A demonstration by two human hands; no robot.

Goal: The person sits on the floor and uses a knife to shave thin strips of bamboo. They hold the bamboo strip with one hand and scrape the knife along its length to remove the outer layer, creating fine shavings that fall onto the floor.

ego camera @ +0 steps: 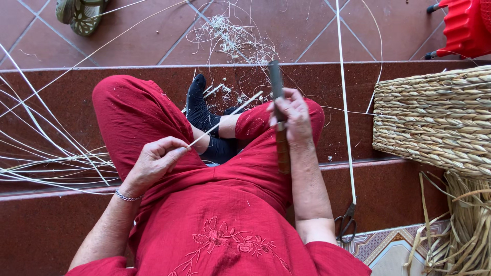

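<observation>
1. The thin pale cane strip is lying on a diagonal, its long axis running from lower left to upper right; its near end is sitting in the left hand and its far end is pointing up toward the blade of the long dark knife with a wooden handle.
2. The knife is standing almost upright in the view, its grey blade pointing away from the person and its brown handle pointing back toward the lap.
3. The left hand's grip is closing tightly on the strip's lower end, pinching it between thumb and forefinger, with the other fingers curling inward.
4. The right hand is wrapping its grip around the knife where blade meets handle, fingers closed fully over it and the thumb lying along the side.
5. The strip is looking smooth, straight and cream-coloured, very slender, and is crossing above the knees; whether its tip is touching the blade is not clear.
6. The person, wearing red embroidered clothing and black socks, is sitting on dark red tiled steps.
7. More long pale cane strips are fanning out across the step on the left, and a tangle of pale shavings is lying on the floor beyond the feet.
8. A woven straw basket is standing to the right, with black-handled scissors lying on the lower step just beside the right elbow.
</observation>
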